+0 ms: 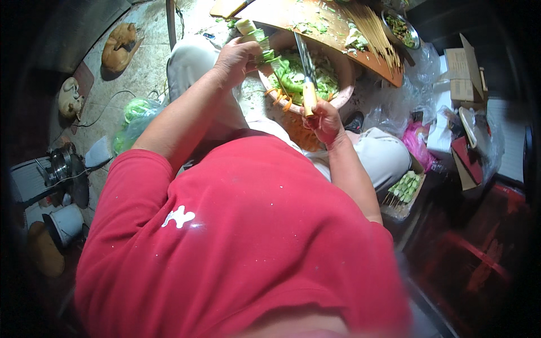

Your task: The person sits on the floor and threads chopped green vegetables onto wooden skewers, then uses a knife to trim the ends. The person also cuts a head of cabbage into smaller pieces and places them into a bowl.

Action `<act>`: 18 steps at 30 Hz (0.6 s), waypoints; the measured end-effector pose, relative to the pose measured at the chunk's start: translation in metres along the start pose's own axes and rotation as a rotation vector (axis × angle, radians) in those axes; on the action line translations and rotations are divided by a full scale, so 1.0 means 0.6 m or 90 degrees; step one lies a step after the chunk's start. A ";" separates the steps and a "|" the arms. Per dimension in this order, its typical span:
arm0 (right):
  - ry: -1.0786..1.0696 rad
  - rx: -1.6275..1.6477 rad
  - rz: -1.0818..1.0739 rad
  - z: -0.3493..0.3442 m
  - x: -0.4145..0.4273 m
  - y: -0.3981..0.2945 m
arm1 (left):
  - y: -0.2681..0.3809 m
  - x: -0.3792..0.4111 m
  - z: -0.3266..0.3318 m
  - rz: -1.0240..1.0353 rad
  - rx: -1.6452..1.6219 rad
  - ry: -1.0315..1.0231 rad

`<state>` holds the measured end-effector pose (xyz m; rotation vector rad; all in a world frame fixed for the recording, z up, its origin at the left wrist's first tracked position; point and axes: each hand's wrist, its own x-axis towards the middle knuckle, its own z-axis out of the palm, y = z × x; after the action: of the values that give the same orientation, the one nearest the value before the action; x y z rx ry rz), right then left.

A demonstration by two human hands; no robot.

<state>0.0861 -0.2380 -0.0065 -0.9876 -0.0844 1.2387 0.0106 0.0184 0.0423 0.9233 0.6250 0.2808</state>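
Observation:
My left hand (240,61) is closed around a skewer of green leafy vegetable pieces (267,55), held over the left rim of a round basin (347,91). Cut green leaves (327,78) lie inside the basin. My right hand (324,120) grips the light wooden handle of a knife (310,95) at the basin's near edge. The knife's blade points away from me, over the basin, towards the wooden board. Thin orange strips (279,97) hang at the basin's near rim.
A wooden board (291,14) bears vegetable scraps and many bamboo skewers (374,31), with a metal bowl (400,28) of chopped food beside it. Skewered green pieces (405,186) lie in a tray at right. Two dogs (119,47) rest on the floor at left, near bagged greens (137,112).

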 end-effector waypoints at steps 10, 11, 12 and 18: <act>0.050 -0.265 -0.158 0.079 -0.044 -0.011 | -0.039 -0.053 0.008 -0.011 0.088 0.032; 0.105 -0.329 -0.177 0.078 -0.043 -0.002 | -0.039 -0.058 0.014 -0.006 0.090 0.039; 0.159 -0.393 -0.194 0.074 -0.039 0.010 | -0.041 -0.060 0.015 -0.008 0.098 0.046; 0.282 -0.701 -0.426 0.082 -0.039 0.022 | -0.067 -0.052 -0.005 0.000 0.078 0.081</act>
<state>0.0404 -0.2286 0.0250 -1.9446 -0.7411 0.2550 -0.0172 -0.0181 0.0202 1.0293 0.7665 0.3058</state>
